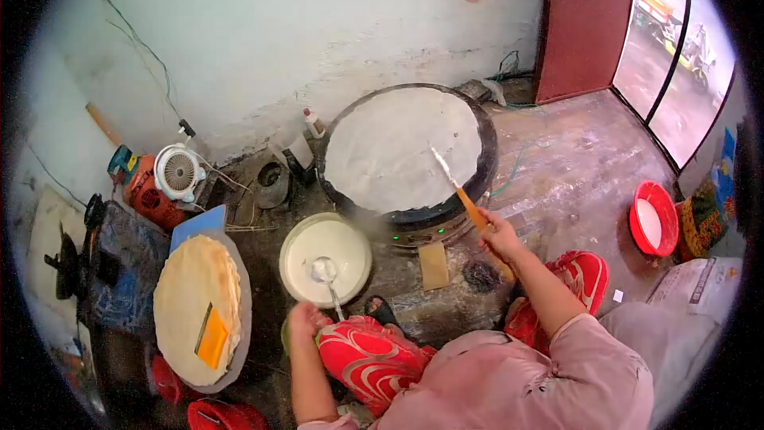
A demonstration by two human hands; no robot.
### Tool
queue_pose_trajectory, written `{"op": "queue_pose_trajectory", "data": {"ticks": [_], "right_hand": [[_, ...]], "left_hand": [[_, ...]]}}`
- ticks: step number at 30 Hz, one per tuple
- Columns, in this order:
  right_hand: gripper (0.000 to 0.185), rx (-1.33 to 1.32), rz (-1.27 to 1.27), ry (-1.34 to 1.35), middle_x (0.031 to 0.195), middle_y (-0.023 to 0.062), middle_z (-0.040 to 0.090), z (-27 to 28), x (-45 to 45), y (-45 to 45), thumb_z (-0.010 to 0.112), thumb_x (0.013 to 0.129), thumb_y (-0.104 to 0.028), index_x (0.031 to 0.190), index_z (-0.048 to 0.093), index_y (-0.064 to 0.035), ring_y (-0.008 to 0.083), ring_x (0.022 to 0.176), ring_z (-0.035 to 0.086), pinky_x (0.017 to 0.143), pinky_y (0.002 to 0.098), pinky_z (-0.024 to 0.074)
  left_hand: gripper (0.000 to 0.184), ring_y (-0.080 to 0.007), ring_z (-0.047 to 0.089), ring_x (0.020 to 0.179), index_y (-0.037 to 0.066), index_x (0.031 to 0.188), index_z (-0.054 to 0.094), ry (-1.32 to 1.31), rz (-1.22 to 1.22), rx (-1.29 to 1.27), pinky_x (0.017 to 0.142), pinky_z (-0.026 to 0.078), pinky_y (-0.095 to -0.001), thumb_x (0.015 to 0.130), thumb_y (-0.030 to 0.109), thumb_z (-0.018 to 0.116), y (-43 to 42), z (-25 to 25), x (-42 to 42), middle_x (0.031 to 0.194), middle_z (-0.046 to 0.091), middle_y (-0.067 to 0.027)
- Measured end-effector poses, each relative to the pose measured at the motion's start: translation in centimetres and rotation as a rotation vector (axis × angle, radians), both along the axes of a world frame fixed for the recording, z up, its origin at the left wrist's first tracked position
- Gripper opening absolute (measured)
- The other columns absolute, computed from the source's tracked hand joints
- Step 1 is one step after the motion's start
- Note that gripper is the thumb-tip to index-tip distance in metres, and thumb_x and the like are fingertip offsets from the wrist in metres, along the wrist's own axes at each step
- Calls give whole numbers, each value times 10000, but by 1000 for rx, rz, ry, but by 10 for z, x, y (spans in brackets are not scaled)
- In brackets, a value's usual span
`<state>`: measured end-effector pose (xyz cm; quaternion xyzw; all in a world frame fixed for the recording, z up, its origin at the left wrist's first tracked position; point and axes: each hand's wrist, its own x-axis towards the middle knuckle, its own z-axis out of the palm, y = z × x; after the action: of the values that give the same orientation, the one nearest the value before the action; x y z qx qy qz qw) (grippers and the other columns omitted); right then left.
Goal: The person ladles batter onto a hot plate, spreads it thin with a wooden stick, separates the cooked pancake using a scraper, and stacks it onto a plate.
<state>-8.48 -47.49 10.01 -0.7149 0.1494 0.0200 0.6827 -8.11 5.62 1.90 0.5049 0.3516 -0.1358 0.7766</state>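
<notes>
My right hand (pixel 500 237) is closed around the wooden handle of a batter spreader (pixel 455 183). Its whitened far end lies over the large round griddle (pixel 487 161), which is covered by a wide sheet of pale batter (pixel 398 147). My left hand (pixel 304 322) is low beside a bucket of batter (pixel 362 243), its fingers curled. A bit of green shows at its edge, but what it holds, if anything, is unclear. A metal ladle (pixel 324 271) rests in the batter, its handle leaning toward my knee.
Left of the bucket is a stack of thin round pancakes (pixel 191 287) with an orange scraper (pixel 212 338) on top. A small fan (pixel 178 172) stands behind it. A red basin (pixel 667 239) sits at the right, and a brown rectangular piece (pixel 434 265) lies before the griddle.
</notes>
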Motion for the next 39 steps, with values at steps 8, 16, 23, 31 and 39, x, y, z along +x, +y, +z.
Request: {"op": "queue_pose_trajectory", "data": {"ticks": [8, 16, 23, 31, 39], "right_hand": [[568, 63, -189, 23, 938, 97, 564, -11, 43, -36, 478, 753, 82, 1294, 382, -57, 125, 489, 511, 398, 250, 394], [552, -77, -193, 109, 722, 70, 550, -25, 78, -46, 449, 786, 50, 1313, 362, -92, 134, 466, 480, 390, 258, 374], [426, 84, -201, 197, 714, 51, 561, -46, 113, -55, 393, 868, -109, 1288, 423, -177, 137, 461, 478, 404, 265, 384], [327, -667, -83, 72, 699, 75, 559, -47, 108, -51, 461, 868, -186, 1183, 547, -197, 136, 492, 471, 413, 292, 391], [321, -34, -221, 171, 816, 59, 634, -45, 72, -51, 428, 877, -167, 1173, 547, -126, 99, 564, 549, 506, 262, 426]], "left_hand": [[330, -280, 473, 1032, -39, 1076, 509, -440, 67, -295, 878, 394, -392, 798, 135, 542, -160, 224, 15, 1086, 496, -123], [284, -275, 518, 957, -24, 1030, 535, -312, -94, -318, 795, 446, -384, 800, 143, 546, -213, 169, 42, 1025, 540, -117], [297, -265, 544, 923, -32, 1029, 530, -290, -178, -273, 762, 466, -355, 804, 162, 547, -222, 167, 46, 1016, 540, -127], [292, -259, 555, 910, -28, 1029, 531, -281, -176, -249, 754, 474, -348, 809, 163, 538, -221, 167, 45, 992, 551, -118], [310, -246, 557, 903, -41, 1035, 524, -310, -193, -259, 734, 484, -334, 802, 162, 551, -220, 170, 40, 1002, 545, -124]]}}
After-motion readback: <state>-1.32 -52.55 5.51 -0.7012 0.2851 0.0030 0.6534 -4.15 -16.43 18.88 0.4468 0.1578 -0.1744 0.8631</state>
